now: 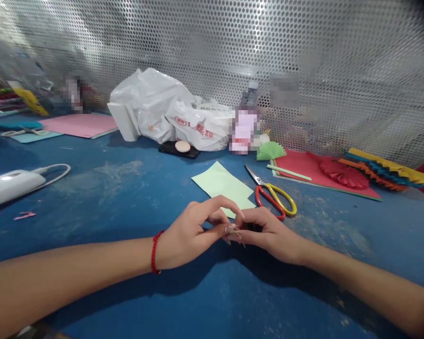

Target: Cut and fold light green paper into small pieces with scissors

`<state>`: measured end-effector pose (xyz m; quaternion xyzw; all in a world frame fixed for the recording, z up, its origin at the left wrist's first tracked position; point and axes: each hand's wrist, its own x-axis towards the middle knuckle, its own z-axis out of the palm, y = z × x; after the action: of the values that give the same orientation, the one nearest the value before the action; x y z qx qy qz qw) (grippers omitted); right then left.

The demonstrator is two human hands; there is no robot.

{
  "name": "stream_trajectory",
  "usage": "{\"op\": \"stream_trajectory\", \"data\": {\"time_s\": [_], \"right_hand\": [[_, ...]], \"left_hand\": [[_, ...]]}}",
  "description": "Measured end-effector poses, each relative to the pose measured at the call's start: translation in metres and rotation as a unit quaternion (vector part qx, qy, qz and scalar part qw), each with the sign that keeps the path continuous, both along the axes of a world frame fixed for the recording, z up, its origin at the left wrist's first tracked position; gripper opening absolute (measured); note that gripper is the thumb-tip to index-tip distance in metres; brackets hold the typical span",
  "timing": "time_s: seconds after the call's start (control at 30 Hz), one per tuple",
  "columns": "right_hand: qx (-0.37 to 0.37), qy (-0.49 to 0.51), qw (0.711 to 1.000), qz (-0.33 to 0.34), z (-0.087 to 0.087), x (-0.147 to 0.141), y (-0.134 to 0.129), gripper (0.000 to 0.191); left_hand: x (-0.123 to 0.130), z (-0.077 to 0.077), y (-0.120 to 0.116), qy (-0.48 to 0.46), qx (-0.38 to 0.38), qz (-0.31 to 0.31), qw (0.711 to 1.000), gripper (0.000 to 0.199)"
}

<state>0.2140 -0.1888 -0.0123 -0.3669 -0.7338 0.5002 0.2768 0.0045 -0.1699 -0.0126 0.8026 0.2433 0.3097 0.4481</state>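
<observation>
My left hand (192, 230), with a red braided bracelet at the wrist, meets my right hand (272, 233) above the front middle of the table. The fingertips of both are pinched together around a small piece of light green paper (232, 231), mostly hidden by the fingers. Just behind the hands lies a flat light green sheet of paper (221, 181), its near part covered by them. To its right rest scissors (270, 193) with one red and one yellow handle, blades parted slightly and pointing away to the left.
Red paper (300, 165) lies at right, bearing a folded red fan (342, 173) and a pale green strip (289, 172). A green fan (271, 150) sits beside it. White plastic bags (155, 103) stand behind a black phone (173, 149). A white corded device (14, 183) lies left.
</observation>
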Motion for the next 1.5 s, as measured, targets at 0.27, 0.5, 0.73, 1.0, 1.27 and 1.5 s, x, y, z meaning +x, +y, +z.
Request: {"op": "stream_trajectory", "data": {"time_s": [0.27, 0.5, 0.73, 1.0, 1.27, 1.5], "right_hand": [[0.141, -0.054, 0.988, 0.034, 0.002, -0.002, -0.015, 0.027], [0.127, -0.068, 0.99, 0.003, 0.001, -0.005, -0.018, 0.023], [0.073, 0.03, 0.996, -0.044, -0.002, -0.004, -0.016, 0.023], [-0.021, 0.093, 0.994, -0.044, 0.002, -0.007, -0.014, 0.023], [0.262, 0.099, 0.954, -0.105, -0.003, -0.002, -0.021, 0.015], [0.503, 0.007, 0.86, -0.089, 0.001, -0.001, -0.025, 0.026]], "left_hand": [[-0.006, 0.005, -0.028, 0.024, 0.188, 0.033, 0.981, 0.018], [-0.002, 0.002, -0.026, 0.036, 0.152, 0.046, 0.987, 0.017], [0.004, -0.002, -0.016, -0.05, -0.096, 0.076, 0.991, 0.018], [0.009, -0.007, -0.007, -0.161, -0.206, 0.007, 0.965, 0.024], [0.006, -0.003, -0.004, -0.16, -0.235, -0.062, 0.957, 0.018], [0.006, -0.006, -0.002, -0.131, -0.265, -0.121, 0.948, 0.017]]}}
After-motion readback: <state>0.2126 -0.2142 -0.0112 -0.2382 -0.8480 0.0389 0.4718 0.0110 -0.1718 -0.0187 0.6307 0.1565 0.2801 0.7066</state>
